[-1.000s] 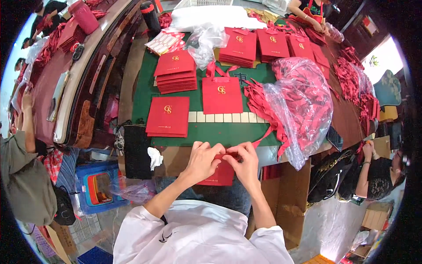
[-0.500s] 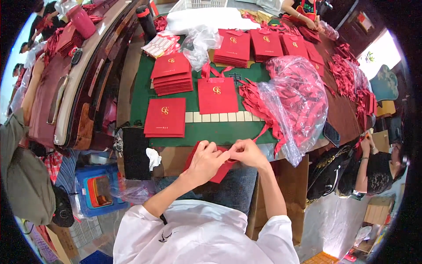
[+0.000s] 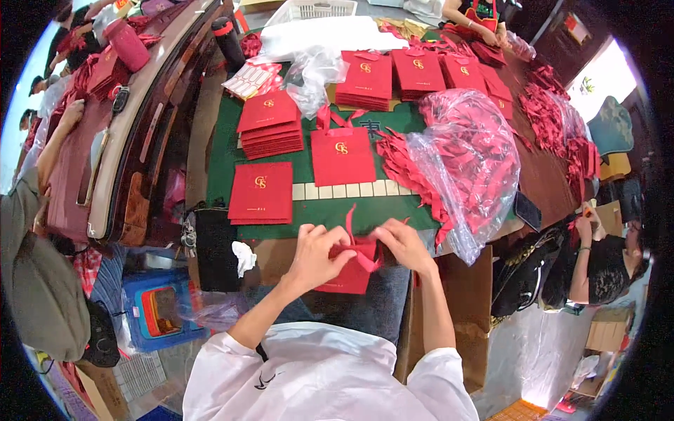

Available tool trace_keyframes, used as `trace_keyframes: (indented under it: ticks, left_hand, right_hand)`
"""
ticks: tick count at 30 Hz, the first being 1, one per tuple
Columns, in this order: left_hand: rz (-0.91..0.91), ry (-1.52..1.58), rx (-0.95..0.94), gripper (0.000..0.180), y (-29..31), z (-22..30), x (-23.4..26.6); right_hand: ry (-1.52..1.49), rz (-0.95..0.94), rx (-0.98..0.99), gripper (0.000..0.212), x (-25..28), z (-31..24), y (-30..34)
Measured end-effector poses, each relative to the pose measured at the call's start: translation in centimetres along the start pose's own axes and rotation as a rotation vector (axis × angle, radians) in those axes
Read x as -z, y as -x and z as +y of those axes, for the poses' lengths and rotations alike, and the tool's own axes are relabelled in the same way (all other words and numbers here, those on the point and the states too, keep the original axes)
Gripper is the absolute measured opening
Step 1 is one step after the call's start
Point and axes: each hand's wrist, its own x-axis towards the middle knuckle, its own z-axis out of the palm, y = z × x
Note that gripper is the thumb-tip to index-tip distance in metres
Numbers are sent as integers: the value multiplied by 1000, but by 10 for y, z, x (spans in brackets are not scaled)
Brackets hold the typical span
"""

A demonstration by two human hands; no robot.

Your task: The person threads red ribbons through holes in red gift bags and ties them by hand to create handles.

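Close to my body, at the table's front edge, my left hand (image 3: 317, 254) grips a small red paper gift bag (image 3: 349, 283) by its top edge, thumb across the front. A red ribbon (image 3: 351, 219) stands up from the bag's mouth, and more ribbon hangs over its right side. Just right of the mouth is my right hand (image 3: 406, 250); its fingertips are smeared by motion, so what they hold cannot be made out. Ahead on the green mat stands a red gift bag with ribbon handles (image 3: 342, 158). Left of it lie flat red bags (image 3: 260, 194).
A clear plastic sack of red ribbons (image 3: 467, 158) bulges at the right, beside a dark phone (image 3: 527, 212). Stacked red bags (image 3: 270, 126) stand behind, with clear plastic wrap (image 3: 312, 76) and a black bottle (image 3: 227, 41) farther back. Other people work around the table.
My hands have come apart from their pinch, the right one moving rightward. The bag now shows its front more upright, with ribbon standing and looping at its mouth.
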Motion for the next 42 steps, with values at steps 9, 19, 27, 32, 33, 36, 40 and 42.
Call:
trace_keyframes:
  ticks: [9, 19, 27, 32, 33, 36, 40, 42]
  left_hand:
    - [97, -54, 116, 23, -20, -25, -5]
    - [99, 186, 119, 19, -1, -13, -29]
    - [-359, 1047, 438, 24, 61, 9, -35]
    - [-327, 953, 496, 21, 67, -6, -22]
    - [-300, 926, 484, 20, 65, -8, -20]
    - [-198, 519, 351, 14, 56, -10, -11]
    - [-99, 317, 280, 17, 46, -10, -3]
    - [-66, 419, 372, 17, 44, -9, -1]
  right_hand:
    - [272, -93, 144, 23, 7, -15, 47]
    - [-701, -56, -343, 21, -26, -38, 32]
    - [-866, 30, -262, 18, -42, -31, 26]
    - [-892, 122, -267, 18, -40, -24, 33]
    - [-891, 120, -267, 18, -40, -22, 35]
    - [-779, 104, -310, 17, -40, -19, 41]
    - [-267, 308, -209, 20, -43, -26, 51]
    - [72, 564, -142, 23, -48, -48, 51]
